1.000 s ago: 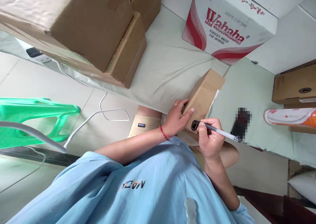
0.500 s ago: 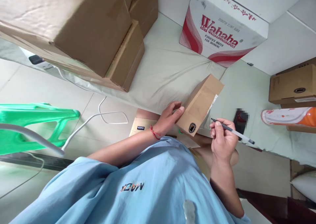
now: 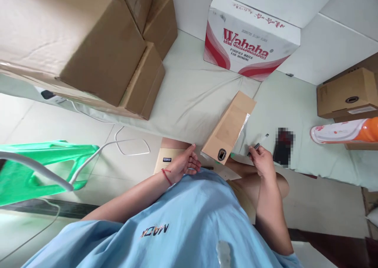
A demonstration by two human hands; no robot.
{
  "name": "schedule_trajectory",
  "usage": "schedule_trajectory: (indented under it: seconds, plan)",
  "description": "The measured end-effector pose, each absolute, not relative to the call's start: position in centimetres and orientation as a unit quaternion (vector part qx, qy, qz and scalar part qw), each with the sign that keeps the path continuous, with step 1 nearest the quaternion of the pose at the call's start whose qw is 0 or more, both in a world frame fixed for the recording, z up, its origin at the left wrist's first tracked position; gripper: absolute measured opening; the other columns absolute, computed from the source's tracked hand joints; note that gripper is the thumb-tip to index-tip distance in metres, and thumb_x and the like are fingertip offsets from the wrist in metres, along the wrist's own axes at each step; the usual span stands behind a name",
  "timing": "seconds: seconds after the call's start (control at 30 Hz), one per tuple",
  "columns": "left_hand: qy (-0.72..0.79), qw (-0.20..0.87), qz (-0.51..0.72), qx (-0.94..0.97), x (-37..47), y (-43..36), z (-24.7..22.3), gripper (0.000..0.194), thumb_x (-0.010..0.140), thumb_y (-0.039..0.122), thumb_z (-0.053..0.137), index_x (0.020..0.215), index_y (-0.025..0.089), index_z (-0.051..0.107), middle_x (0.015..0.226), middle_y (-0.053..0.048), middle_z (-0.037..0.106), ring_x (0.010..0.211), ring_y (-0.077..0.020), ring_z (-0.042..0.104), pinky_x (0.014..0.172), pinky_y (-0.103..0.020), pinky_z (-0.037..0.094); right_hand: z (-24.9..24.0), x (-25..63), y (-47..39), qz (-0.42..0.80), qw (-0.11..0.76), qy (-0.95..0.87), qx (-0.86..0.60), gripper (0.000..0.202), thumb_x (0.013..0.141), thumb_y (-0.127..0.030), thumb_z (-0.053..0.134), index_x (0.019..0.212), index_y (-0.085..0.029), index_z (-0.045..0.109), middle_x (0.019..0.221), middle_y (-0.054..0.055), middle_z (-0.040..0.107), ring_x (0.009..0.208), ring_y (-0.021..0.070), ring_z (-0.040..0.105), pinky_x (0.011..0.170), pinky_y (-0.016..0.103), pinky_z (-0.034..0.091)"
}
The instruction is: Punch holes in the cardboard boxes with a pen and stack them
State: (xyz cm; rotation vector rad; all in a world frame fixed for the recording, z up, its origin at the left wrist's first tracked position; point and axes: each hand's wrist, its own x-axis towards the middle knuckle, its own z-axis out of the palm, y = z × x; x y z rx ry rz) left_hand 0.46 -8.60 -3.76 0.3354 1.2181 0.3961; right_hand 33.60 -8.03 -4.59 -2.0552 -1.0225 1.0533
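A small brown cardboard box [image 3: 227, 130] lies at the table's front edge, tilted in my view, with a ringed hole in its near end. My left hand [image 3: 187, 163] is apart from it, just to its left, palm turned up, holding nothing, thumb out and fingers loosely curled. A pen [image 3: 257, 145] is pinched in my right hand [image 3: 262, 160], to the right of the box. Its clear barrel points away from me over the table; part of it is hidden by my fingers. A dark, partly pixelated phone-like object [image 3: 282, 151] lies right of that hand.
The covered table [image 3: 183, 86] carries a white-and-red water carton [image 3: 248, 43] at the back, large cardboard boxes [image 3: 100, 59] at left, and a brown box [image 3: 339, 98] at right beside an orange-and-white cylinder [image 3: 345, 131]. A green stool [image 3: 59, 153] and white cable [image 3: 115, 142] are at left.
My left hand has let go of the box side and drawn back toward my body. My right hand has lowered, and the pen has swung to point away from me. The view has shifted.
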Motion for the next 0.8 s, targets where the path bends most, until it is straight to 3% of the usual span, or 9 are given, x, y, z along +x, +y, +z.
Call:
schedule_trajectory:
  seconds: [0.13, 0.27, 0.4, 0.5, 0.6, 0.67, 0.8]
  plan:
    - [0.498, 0.852, 0.129, 0.093, 1.3, -7.7, -4.6, 0.092, 0.077, 0.098, 0.061, 0.113, 0.014, 0.064, 0.111, -0.025, 0.077, 0.104, -0.0357, 0.077, 0.084, -0.046, 0.062, -5.1, 34.1, -7.6, 0.358, 0.339, -0.382, -0.782, 0.068, 0.078, -0.077, 0.077, 0.109, -0.017, 0.071, 0.064, 0.002, 0.069, 0.052, 0.0167, 0.053, 0.053, 0.03, 0.038]
    - [0.37, 0.916, 0.156, 0.005, 2.6, -7.9, -5.3, 0.096, 0.087, 0.09, 0.057, 0.143, 0.013, 0.054, 0.124, -0.024, 0.073, 0.132, -0.0415, 0.068, 0.11, -0.063, 0.053, -5.7, 34.5, -8.7, 0.327, 0.374, -0.398, -0.771, 0.069, 0.088, -0.072, 0.07, 0.125, -0.015, 0.07, 0.07, 0.002, 0.071, 0.057, 0.0177, 0.057, 0.057, 0.031, 0.042]
    - [0.33, 0.913, 0.236, -0.032, 3.8, -8.0, -5.1, 0.075, 0.094, 0.072, 0.061, 0.143, 0.015, 0.055, 0.125, -0.019, 0.073, 0.126, -0.038, 0.072, 0.115, -0.059, 0.051, -6.3, 35.0, -10.5, 0.329, 0.38, -0.39, -0.772, 0.064, 0.09, -0.07, 0.069, 0.123, -0.016, 0.072, 0.073, 0.003, 0.071, 0.058, 0.0171, 0.057, 0.058, 0.03, 0.043]
    - [0.363, 0.89, 0.271, -0.046, 4.2, -7.9, -4.6, 0.06, 0.094, 0.061, 0.068, 0.134, 0.015, 0.06, 0.117, -0.016, 0.075, 0.109, -0.0293, 0.075, 0.103, -0.044, 0.058, -6.5, 35.4, -11.6, 0.332, 0.381, -0.375, -0.777, 0.062, 0.088, -0.071, 0.069, 0.116, -0.016, 0.074, 0.073, 0.003, 0.071, 0.059, 0.0168, 0.056, 0.059, 0.03, 0.044]
    - [0.385, 0.878, 0.281, -0.037, 3.9, -8.4, -4.0, 0.051, 0.092, 0.054, 0.073, 0.128, 0.018, 0.063, 0.111, -0.013, 0.076, 0.1, -0.0261, 0.074, 0.09, -0.038, 0.06, -6.4, 35.8, -12.3, 0.329, 0.383, -0.367, -0.782, 0.06, 0.087, -0.073, 0.069, 0.109, -0.017, 0.074, 0.073, 0.003, 0.071, 0.059, 0.0162, 0.055, 0.059, 0.03, 0.044]
    - [0.4, 0.869, 0.29, -0.028, 3.4, -9.0, -3.4, 0.049, 0.089, 0.046, 0.079, 0.128, 0.021, 0.064, 0.112, -0.01, 0.078, 0.103, -0.0272, 0.075, 0.089, -0.039, 0.061, -6.1, 35.9, -12.5, 0.329, 0.385, -0.362, -0.783, 0.06, 0.085, -0.073, 0.069, 0.106, -0.017, 0.074, 0.073, 0.003, 0.071, 0.059, 0.0158, 0.055, 0.059, 0.029, 0.044]
    - [0.418, 0.853, 0.309, 0.042, 2.0, -9.4, -0.6, 0.059, 0.077, 0.042, 0.086, 0.129, 0.019, 0.067, 0.118, -0.013, 0.081, 0.128, -0.0385, 0.071, 0.108, -0.054, 0.06, -5.5, 35.9, -12.3, 0.334, 0.392, -0.355, -0.78, 0.057, 0.084, -0.072, 0.07, 0.102, -0.018, 0.073, 0.072, 0.001, 0.069, 0.057, 0.0138, 0.051, 0.058, 0.028, 0.041]
